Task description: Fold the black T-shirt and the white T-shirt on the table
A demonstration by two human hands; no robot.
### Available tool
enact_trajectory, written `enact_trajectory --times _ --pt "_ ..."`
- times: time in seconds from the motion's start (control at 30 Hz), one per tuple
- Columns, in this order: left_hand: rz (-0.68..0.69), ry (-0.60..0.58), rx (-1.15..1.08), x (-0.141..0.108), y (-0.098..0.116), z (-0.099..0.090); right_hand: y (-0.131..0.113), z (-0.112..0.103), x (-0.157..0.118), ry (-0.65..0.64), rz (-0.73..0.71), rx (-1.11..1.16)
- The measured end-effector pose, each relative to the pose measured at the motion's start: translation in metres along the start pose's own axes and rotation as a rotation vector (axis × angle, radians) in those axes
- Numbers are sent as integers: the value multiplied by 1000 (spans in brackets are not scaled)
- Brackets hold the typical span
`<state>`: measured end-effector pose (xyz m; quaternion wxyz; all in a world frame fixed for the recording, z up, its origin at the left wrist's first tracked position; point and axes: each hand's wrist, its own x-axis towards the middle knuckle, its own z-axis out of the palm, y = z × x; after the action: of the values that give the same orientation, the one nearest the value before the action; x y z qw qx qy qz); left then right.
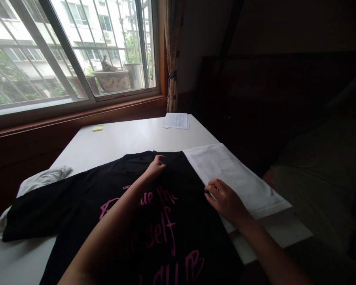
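Fingers curled in close on both sides: the left hand (156,168) rests on the black shirt (185,221) near its collar, and the right hand (225,201) has its fingertips at the shirt's edge, where it meets a white cloth panel (225,166). Whether either pinches fabric, I cannot tell. The shirt lies spread on the white table (121,136), pink lettering (158,233) up.

To handle it well, I'd say, steady the collar lightly and work that edge with the fingertips—gently, so the white layer doesn't drag or wrinkle. The left forearm crosses the lettering and hides some of it. A bunched white cloth (37,180) under the black sleeve (47,209) may stop that side lying flat. The papers (176,120) and yellow notes (97,128)—far end, by the window (77,51)—are well clear.
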<state>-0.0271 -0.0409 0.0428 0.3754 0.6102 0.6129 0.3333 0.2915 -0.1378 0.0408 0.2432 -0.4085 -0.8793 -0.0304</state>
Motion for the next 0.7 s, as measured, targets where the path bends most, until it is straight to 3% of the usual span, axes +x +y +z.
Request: enact_trajectory --times 0.33,0.57,0.7 --pt "2 14 -22 3 -4 4 -6 -3 -4 -22 -170 -60" --pt "-24 -7 -60 2 -2 4 -22 -7 18 -146 -272 -151" --pt "-14 -22 -78 -2 2 -2 -23 -8 20 -129 -284 -112"
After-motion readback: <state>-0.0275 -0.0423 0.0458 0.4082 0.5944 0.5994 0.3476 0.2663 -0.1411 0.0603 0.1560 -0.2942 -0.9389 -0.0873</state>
